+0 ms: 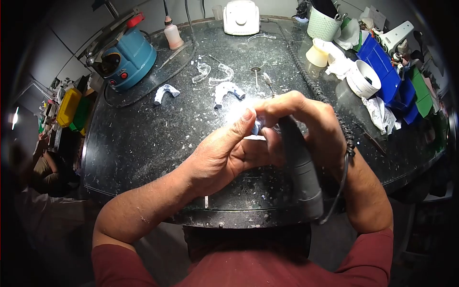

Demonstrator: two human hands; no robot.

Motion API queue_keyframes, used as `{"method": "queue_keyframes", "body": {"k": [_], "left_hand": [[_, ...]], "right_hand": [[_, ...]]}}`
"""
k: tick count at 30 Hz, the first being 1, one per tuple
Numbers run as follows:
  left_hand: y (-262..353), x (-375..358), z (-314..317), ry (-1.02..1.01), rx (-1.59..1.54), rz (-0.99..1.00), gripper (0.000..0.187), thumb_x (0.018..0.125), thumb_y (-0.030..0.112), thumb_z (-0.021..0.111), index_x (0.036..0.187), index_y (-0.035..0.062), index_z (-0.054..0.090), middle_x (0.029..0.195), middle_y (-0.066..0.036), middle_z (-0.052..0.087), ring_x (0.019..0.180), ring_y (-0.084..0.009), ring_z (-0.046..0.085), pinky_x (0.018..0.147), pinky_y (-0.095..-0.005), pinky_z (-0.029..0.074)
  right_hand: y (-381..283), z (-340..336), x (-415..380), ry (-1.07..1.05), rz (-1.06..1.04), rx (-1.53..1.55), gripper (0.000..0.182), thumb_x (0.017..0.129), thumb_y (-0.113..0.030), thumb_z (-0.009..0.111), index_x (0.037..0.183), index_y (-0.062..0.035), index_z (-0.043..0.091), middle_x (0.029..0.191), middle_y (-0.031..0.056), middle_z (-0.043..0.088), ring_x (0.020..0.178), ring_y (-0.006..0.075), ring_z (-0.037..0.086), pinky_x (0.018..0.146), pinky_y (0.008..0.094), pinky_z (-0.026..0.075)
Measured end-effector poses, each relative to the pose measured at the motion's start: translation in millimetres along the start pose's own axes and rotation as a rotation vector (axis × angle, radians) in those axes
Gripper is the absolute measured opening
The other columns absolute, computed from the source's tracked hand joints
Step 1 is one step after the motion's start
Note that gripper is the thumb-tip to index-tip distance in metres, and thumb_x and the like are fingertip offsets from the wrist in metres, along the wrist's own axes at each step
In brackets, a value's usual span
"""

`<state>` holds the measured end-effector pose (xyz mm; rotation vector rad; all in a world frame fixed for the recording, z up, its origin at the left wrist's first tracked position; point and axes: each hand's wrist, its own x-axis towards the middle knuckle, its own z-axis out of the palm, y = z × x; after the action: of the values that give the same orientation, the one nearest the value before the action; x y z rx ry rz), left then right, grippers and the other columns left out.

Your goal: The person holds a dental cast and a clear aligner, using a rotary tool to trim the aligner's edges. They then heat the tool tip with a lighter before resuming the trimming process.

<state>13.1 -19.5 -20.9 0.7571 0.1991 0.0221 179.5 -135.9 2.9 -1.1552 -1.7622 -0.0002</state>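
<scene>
My left hand (pixel 217 150) is closed on a small bluish piece (pixel 257 127), which looks like a dental model; fingers and bright glare hide most of it. My right hand (pixel 313 112) grips a black rotary handpiece (pixel 302 174) with a coiled cord, and its fingers meet the left hand's at the piece. The tool's tip is hidden. Just beyond the hands lies a horseshoe-shaped blue-white dental model (pixel 229 90), with a smaller one (pixel 167 93) to its left. Clear plastic dental trays (pixel 222 74) rest behind them. A disc bur (pixel 256 76) lies near another bur (pixel 268 83).
A blue machine (pixel 125 62) stands at the back left, beside a dropper bottle (pixel 173 36). A white control box (pixel 241 18) is at the back. On the right are a white tape roll (pixel 363 79), a blue bin (pixel 382 67) and crumpled paper. The coiled cord (pixel 311 79) crosses the dusty black tabletop (pixel 138 143).
</scene>
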Motion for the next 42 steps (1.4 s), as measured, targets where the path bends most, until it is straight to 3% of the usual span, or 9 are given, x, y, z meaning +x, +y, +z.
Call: {"method": "queue_keyframes", "body": {"k": [4,7,17,19,23,27,34,39,42], "left_hand": [[3,3,6,-0.006,0.056,-0.037,0.054,0.102,0.047,0.038,0.140,0.0085,0.035,0.110,-0.009,0.061,0.102,-0.0213,0.064,0.096,-0.0440,0.049],[5,3,-1,-0.100,0.084,-0.059,0.058,0.101,0.051,0.031,0.146,0.0140,0.025,0.118,-0.003,0.057,0.108,-0.0308,0.062,0.092,-0.0498,0.051],[2,2,-4,-0.146,-0.024,-0.050,0.061,0.101,0.053,0.026,0.144,0.0085,0.027,0.124,-0.007,0.056,0.116,-0.0318,0.058,0.101,-0.0532,0.043],[2,2,-5,-0.212,-0.080,-0.051,0.055,0.102,0.047,0.035,0.140,0.0069,0.034,0.122,-0.013,0.060,0.114,-0.0243,0.060,0.102,-0.0460,0.044],[-3,-1,-1,-0.050,-0.086,0.009,0.056,0.100,0.043,0.046,0.139,0.0051,0.033,0.121,-0.012,0.056,0.116,-0.0242,0.058,0.106,-0.0468,0.042],[-2,0,6,-0.033,-0.041,0.112,0.059,0.099,0.039,0.049,0.139,0.0001,0.030,0.125,-0.015,0.053,0.122,-0.0263,0.052,0.109,-0.0464,0.040],[0,-3,0,-0.089,-0.129,0.053,0.059,0.100,0.037,0.049,0.140,-0.0009,0.028,0.130,-0.017,0.049,0.125,-0.0282,0.050,0.111,-0.0467,0.038],[2,-2,0,-0.078,-0.116,0.096,0.056,0.099,0.030,0.053,0.139,-0.0009,0.031,0.131,-0.016,0.049,0.125,-0.0262,0.050,0.111,-0.0450,0.038],[2,1,4,0.038,0.112,0.368,0.054,0.096,0.024,0.059,0.138,0.0011,0.033,0.130,-0.014,0.049,0.124,-0.0218,0.049,0.112,-0.0409,0.036]], "right_hand": [[4,-6,-1,-0.038,0.111,0.116,0.036,0.077,0.002,0.072,0.110,-0.0029,0.057,0.091,0.0070,0.062,0.086,0.0172,0.068,0.072,0.0307,0.055],[8,-2,-3,-0.001,0.147,0.201,0.041,0.076,0.008,0.072,0.112,-0.0020,0.055,0.091,0.0054,0.060,0.089,0.0163,0.067,0.073,0.0296,0.057],[6,8,-4,0.156,0.126,0.262,0.036,0.079,0.004,0.073,0.107,-0.0021,0.052,0.090,0.0062,0.054,0.093,0.0206,0.069,0.074,0.0308,0.059],[-1,4,-1,0.181,0.199,0.282,0.031,0.083,0.000,0.071,0.106,-0.0019,0.050,0.089,0.0046,0.051,0.096,0.0217,0.068,0.076,0.0313,0.058],[8,-5,-1,-0.036,0.123,0.180,0.038,0.080,0.002,0.073,0.108,-0.0020,0.048,0.092,0.0048,0.051,0.104,0.0224,0.065,0.084,0.0313,0.057],[22,8,-8,0.168,0.254,0.548,0.047,0.076,0.006,0.075,0.111,-0.0030,0.045,0.095,0.0064,0.052,0.102,0.0243,0.067,0.080,0.0295,0.058],[12,4,-1,0.185,0.029,0.069,0.042,0.075,0.002,0.078,0.104,-0.0056,0.048,0.088,0.0075,0.056,0.092,0.0235,0.070,0.072,0.0312,0.058],[13,5,0,0.163,0.004,0.056,0.040,0.076,0.002,0.077,0.104,-0.0053,0.048,0.090,0.0062,0.056,0.096,0.0214,0.069,0.075,0.0311,0.058],[19,10,-4,0.269,0.381,0.429,0.036,0.079,-0.005,0.077,0.100,-0.0059,0.048,0.093,0.0045,0.059,0.093,0.0172,0.068,0.078,0.0293,0.058]]}}
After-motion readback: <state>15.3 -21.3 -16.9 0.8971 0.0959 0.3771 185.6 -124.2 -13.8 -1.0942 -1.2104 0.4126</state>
